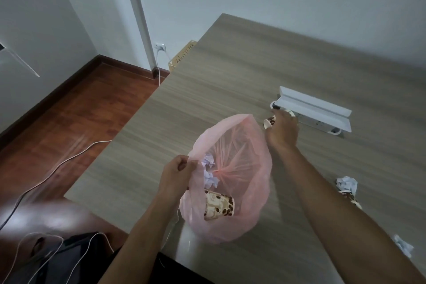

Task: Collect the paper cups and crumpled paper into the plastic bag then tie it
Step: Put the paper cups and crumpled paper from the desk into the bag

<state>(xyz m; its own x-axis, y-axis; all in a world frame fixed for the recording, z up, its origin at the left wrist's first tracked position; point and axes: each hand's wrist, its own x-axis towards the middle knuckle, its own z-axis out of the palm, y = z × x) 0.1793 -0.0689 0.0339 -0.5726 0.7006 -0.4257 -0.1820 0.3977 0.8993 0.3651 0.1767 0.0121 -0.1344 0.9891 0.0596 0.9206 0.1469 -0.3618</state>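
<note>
So my left hand point(177, 172) pinches the pink plastic bag point(230, 180) rim to keep its mouth open on the table point(230, 76). R hand point(282, 132) wraps a paper cup point(270, 121) near the power strip point(318, 113), fingers prob. curled, though blur hides them.

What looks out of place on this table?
Litter: a crumpled paper ball with a tipped paper cup beside it at the right, more crumpled paper near the right edge, and another cup under the right hand. Nothing spilled.
</note>
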